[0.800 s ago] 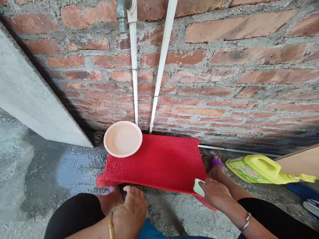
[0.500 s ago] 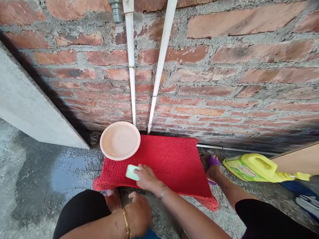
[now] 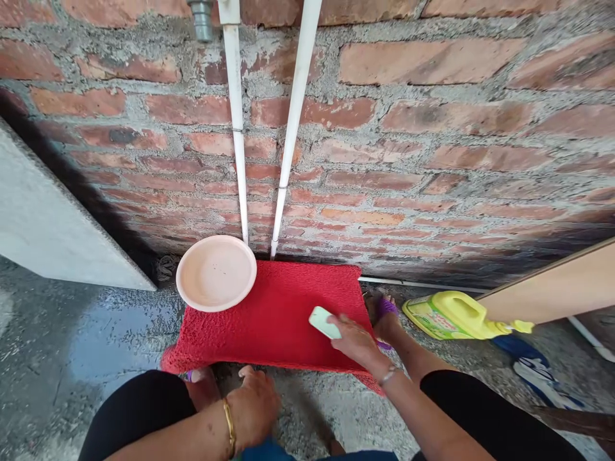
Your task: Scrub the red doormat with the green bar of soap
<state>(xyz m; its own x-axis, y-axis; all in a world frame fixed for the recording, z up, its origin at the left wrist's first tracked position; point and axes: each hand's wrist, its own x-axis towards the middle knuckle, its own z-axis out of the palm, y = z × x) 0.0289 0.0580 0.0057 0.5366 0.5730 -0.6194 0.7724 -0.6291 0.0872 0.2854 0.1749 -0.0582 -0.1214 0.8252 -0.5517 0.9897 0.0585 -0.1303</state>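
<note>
One unloaded hand: left hand point(image 3: 257, 406), 6 o'clock off red mat point(image 3: 269, 320), loosely curled, nothing visible in it. Best used pinning near edge. Right hand point(image 3: 356, 344) at 4, grasping pale green block point(image 3: 325, 323) over mat; contact unclear. Press flat, overlap strokes. Avoid yellow bottle point(image 3: 444, 315) at 3, basin point(image 3: 211, 282) at 10. White pipes point(image 3: 292, 128) at 12.

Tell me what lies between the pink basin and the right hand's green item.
In the head view, only the red cloth shows between the pink basin and the green item in the right hand.
</note>
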